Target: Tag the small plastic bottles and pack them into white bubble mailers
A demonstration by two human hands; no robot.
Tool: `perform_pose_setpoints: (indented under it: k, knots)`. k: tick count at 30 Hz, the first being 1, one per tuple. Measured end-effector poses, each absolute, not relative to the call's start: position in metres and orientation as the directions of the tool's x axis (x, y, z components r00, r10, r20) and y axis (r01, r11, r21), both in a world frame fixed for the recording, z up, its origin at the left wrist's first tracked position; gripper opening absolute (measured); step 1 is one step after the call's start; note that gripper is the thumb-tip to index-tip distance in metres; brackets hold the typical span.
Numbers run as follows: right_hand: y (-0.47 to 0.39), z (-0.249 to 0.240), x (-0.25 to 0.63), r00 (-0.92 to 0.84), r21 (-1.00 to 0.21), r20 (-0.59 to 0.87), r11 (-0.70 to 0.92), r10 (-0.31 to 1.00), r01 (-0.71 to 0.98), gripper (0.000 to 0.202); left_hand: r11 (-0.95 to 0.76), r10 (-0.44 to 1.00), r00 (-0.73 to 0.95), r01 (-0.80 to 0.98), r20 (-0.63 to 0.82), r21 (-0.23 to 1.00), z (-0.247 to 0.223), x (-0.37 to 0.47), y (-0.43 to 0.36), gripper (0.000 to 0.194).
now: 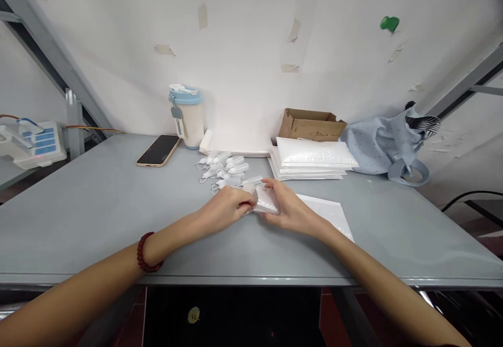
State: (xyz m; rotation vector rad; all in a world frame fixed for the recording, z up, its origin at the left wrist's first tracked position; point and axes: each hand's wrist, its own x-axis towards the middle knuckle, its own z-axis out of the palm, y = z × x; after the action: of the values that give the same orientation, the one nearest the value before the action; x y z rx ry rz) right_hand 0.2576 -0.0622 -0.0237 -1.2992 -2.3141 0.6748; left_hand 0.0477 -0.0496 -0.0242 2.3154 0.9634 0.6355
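My left hand (228,205) pinches the left edge of a small clear plastic bag (267,201), which has a shiny, crinkled surface. My right hand (288,208) is curled round the bag's right side, thumb and fingers on opposite edges. What lies inside the bag I cannot make out. Just beyond my hands, several small translucent squeeze bottles (238,167) with white caps and loops lie in a loose pile on the grey table (98,210). A white padded envelope (332,213) lies flat, partly hidden under my right hand and forearm.
A stack of white padded mailers (314,154) stands at the back right, before an open cardboard box (312,127). Beside them slumps a light blue cloth bag (371,145). At the back left are a phone (159,150), a cream tumbler (190,121) and white sheets (239,143).
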Motion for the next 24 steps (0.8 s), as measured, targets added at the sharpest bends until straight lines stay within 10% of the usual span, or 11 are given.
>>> perform_pose_setpoints:
  k: [6,24]
  knots:
    - [-0.066,-0.029,0.257,-0.517,-0.611,0.135,0.481,0.845,0.628,0.073,-0.347,0.774,0.633,0.39,0.026,0.853,-0.024,0.047,-0.044,0.021]
    - [-0.073,-0.023,0.249,-0.563,-0.604,0.127,0.514,0.817,0.609,0.069,-0.047,0.708,0.685,0.289,-0.172,0.956,-0.014,0.046,-0.046,0.016]
